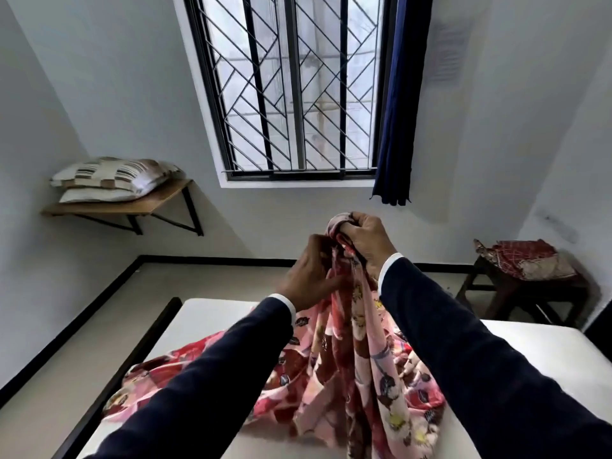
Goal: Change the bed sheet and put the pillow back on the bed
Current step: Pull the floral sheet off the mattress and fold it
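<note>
Both hands are closed on one floral sheet (357, 352): the right hand (364, 241) is clenched round a gathered top end, and the left hand (311, 276) pinches the fabric just below and beside it. The sheet is held up above the mattress (530, 352); its lower part lies bunched on the middle of the mattress, toward the near edge, with one fold trailing to the left edge. No other cover is seen on the mattress.

Step in hand, as judged: a sheet is being handled over a bare mattress. Whether it is the fresh sheet being opened or the used one being gathered cannot be told. If it is the fresh one, the next move calls for an edge or corner to be found, the hands to be drawn apart, and the sheet to be spread toward the mattress corners. The pillow step is not yet done.

Count:
- Sheets in hand: one.
- Pillows (112, 180): two, stacked on one wall shelf (159, 200) at the left.
- Stools (516, 293): one, at the right, with one cloth pile (526, 260) on it.
- Windows (291, 87): one, with one curtain (400, 104) at its right side.
</note>
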`<state>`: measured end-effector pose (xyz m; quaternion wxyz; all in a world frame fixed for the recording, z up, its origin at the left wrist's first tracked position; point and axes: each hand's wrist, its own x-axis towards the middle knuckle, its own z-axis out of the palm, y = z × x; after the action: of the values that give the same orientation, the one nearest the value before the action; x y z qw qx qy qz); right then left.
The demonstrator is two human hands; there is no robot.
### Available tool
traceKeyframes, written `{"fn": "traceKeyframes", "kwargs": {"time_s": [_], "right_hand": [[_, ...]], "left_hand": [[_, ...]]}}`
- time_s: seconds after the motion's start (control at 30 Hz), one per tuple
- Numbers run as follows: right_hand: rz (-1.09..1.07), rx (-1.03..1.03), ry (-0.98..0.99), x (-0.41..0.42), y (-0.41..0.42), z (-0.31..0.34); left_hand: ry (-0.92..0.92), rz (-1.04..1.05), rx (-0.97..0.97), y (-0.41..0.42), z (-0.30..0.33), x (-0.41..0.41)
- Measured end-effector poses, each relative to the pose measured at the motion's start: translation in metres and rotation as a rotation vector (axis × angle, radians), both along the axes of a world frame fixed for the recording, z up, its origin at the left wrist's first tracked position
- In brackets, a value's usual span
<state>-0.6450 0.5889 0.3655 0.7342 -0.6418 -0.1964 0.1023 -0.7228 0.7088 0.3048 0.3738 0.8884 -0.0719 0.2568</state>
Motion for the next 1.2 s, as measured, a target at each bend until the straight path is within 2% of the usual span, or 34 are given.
{"fn": "traceKeyframes", "kwargs": {"time_s": [0.13,0.2,0.27,0.4,0.5,0.6,0.7,0.77,0.87,0.9,1.0,1.1,1.2], "right_hand": [[0.026,-0.001,-0.022,-0.006,0.008,0.005],[0.02,-0.01,-0.011,-0.005,0.008,0.01],[0.02,0.006,0.013,-0.001,0.006,0.015],[-0.016,0.038,0.073,0.013,0.007,0.021],[-0.062,0.125,0.193,0.035,0.004,0.021],[-0.118,0.212,0.323,0.057,-0.003,0.022],[-0.193,0.219,0.348,0.073,-0.009,0.013],[-0.283,0.039,0.235,0.085,-0.012,-0.001],[-0.361,-0.642,-0.064,0.099,-0.023,-0.042],[-0.292,-0.761,-0.053,0.097,-0.024,-0.056],[0.135,-0.815,-0.023,0.06,-0.014,-0.071],[0.522,-0.603,0.02,0.009,0.007,-0.062],[0.646,-0.523,-0.034,-0.027,0.035,-0.064]], "left_hand": [[0.104,0.081,-0.204,-0.004,-0.016,0.0],[0.192,-0.046,-0.469,0.005,-0.024,-0.002],[0.277,-0.176,-0.621,0.017,-0.039,-0.008],[0.439,-0.283,-0.643,0.028,-0.073,-0.035],[0.506,-0.297,-0.674,0.038,-0.106,-0.054],[0.529,-0.188,-0.624,0.058,-0.134,-0.066],[0.437,-0.025,-0.643,0.076,-0.131,-0.071],[0.307,0.068,-0.689,0.086,-0.112,-0.07],[0.167,0.099,-0.833,0.096,-0.08,-0.062],[0.137,0.103,-0.857,0.097,-0.07,-0.058],[0.102,0.142,-0.829,0.104,-0.055,-0.045],[0.131,0.12,-0.686,0.107,-0.052,-0.039],[0.134,0.023,-0.529,0.104,-0.053,-0.037]]}}
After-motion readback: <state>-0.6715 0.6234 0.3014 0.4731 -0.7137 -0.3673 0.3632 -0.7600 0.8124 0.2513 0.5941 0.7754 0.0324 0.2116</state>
